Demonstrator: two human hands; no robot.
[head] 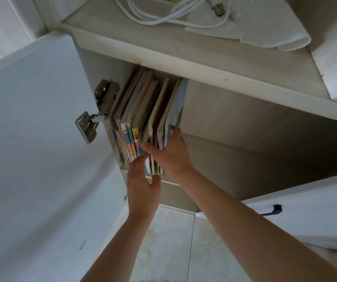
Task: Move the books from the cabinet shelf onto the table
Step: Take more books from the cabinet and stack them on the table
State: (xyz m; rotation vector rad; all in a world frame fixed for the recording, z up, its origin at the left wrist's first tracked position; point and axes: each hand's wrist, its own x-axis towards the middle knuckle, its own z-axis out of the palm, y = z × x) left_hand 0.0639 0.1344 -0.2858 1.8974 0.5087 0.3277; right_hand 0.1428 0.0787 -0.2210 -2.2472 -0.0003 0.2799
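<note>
While standing upright at the left end of the cabinet shelf (244,159), beside the open door (31,119) and its hinge (96,110): books (143,115) leaning packed together, spines outward. Reaching in from below: right hand (170,154) gripping the rightmost few books, thumb across the spines, fingers wrapping the far cover; left hand (142,186) lying loose and unclenched against the lower spines, gripping nothing. Coiling on the top surface above: white cable (163,15).

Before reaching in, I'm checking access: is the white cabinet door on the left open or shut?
Open: white cabinet door swung aside, metal hinge exposed.
</note>
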